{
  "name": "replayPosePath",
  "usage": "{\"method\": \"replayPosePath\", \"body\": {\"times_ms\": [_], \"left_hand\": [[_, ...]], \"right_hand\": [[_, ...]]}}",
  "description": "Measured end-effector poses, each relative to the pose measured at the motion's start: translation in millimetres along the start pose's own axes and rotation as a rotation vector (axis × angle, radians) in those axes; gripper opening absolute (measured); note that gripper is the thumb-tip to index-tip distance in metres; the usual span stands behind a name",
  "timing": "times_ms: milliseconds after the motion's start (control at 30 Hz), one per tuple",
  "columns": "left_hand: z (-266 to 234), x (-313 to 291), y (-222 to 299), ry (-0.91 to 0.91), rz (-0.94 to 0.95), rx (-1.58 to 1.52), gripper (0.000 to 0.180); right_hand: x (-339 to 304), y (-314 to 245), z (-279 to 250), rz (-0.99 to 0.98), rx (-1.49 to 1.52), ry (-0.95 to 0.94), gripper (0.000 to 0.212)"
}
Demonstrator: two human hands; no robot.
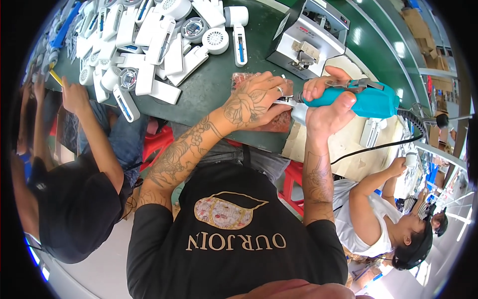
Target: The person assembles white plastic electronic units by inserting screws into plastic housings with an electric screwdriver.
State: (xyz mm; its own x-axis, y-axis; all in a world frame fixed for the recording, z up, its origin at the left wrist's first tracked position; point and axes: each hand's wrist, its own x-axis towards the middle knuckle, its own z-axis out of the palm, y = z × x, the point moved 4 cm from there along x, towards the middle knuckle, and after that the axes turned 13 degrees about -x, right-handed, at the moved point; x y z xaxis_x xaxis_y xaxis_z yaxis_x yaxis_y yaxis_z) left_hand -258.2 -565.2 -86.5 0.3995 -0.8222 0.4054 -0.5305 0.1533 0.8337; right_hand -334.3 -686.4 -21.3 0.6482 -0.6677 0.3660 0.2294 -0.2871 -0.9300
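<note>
My right hand (326, 107) is wrapped round a teal electric screwdriver (376, 101), which lies nearly level with its tip pointing left. That tip meets a white handheld fan part (299, 113), which my left hand (259, 99) grips from the left. Most of the part is hidden behind my fingers and the tool. Under my left hand lies a worn red pad (274, 123) on the green table (209, 82).
A large heap of white handheld fans (164, 45) covers the table's left side. Beyond my hands stands a grey metal machine (311, 37). The black cord (373, 148) loops at the right. Co-workers sit on both sides; one's hand (74, 97) holds a yellow tool.
</note>
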Motion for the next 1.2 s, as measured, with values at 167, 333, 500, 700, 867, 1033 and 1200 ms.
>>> {"method": "replayPosePath", "body": {"times_ms": [167, 333, 500, 700, 867, 1033, 1200], "left_hand": [[-1, 2, 3, 0.036, 0.044, 0.064, 0.026], [-8, 13, -3, -0.130, -0.128, 0.042, 0.034], [0, 1, -6, -0.078, 0.070, 0.182, 0.038], [2, -2, -11, -0.058, 0.026, 0.203, 0.042], [-2, -1, -10, -0.051, -0.044, 0.155, 0.044], [1, -1, -14, -0.040, -0.045, 0.197, 0.047], [-3, 0, -10, -0.043, -0.031, 0.195, 0.048]], "right_hand": [[11, -15, -3, 0.035, 0.027, 0.042, 0.089], [50, -8, -7, -0.013, -0.019, 0.175, 0.064], [73, 4, 3, -0.113, -0.180, 0.119, 0.055], [72, 24, 13, -0.158, -0.118, 0.073, 0.037], [68, 24, 16, -0.144, -0.063, 0.050, 0.036], [40, 11, 2, 0.011, -0.083, 0.058, 0.047], [25, 10, -2, -0.004, -0.019, -0.008, 0.054]]}}
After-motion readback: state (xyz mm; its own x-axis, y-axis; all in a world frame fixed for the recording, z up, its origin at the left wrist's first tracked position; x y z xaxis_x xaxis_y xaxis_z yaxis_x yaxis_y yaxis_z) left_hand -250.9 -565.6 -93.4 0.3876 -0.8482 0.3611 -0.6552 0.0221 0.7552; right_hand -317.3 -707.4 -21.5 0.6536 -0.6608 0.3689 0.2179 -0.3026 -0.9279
